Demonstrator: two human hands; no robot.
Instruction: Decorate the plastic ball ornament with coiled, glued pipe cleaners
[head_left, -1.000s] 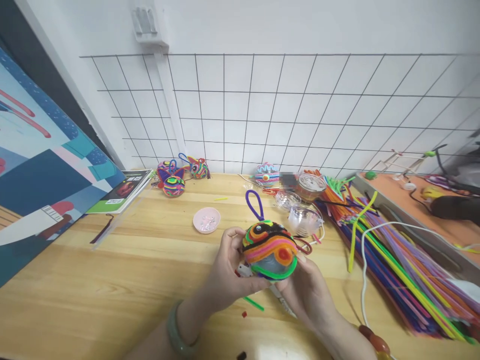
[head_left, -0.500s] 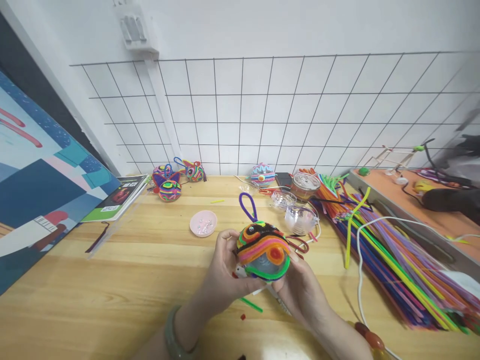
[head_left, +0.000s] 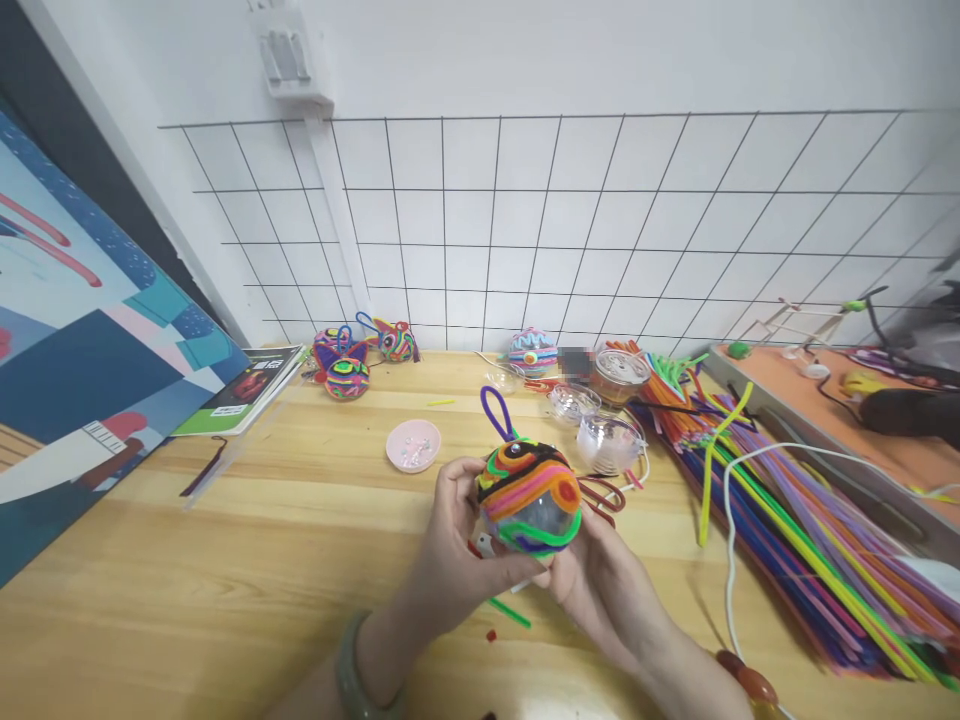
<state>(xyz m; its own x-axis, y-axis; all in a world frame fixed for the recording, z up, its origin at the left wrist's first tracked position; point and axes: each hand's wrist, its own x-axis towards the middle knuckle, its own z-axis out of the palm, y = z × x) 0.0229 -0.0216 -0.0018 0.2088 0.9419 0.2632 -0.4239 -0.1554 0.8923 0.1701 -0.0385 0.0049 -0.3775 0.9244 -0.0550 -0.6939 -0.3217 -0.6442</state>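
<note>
Both my hands hold a clear ball wrapped in coloured pipe cleaners (head_left: 529,496), with a purple loop on top, just above the wooden table (head_left: 225,560). My left hand (head_left: 454,550) cups its left side and underside, fingers curled around it. My right hand (head_left: 600,580) grips it from below and on the right. A short green pipe-cleaner piece (head_left: 510,612) lies on the table under my hands.
A big pile of coloured pipe cleaners (head_left: 795,500) and a white cable (head_left: 726,540) lie at right. Clear half-shells (head_left: 607,440), a pink dish (head_left: 413,445), finished wrapped balls (head_left: 345,372) and a booklet (head_left: 244,388) sit toward the wire-grid wall. A painted board (head_left: 82,340) leans at left.
The ball has been turned a little in my hands, so the orange spiral now faces more to the right and up. My hands stay in nearly the same place.
</note>
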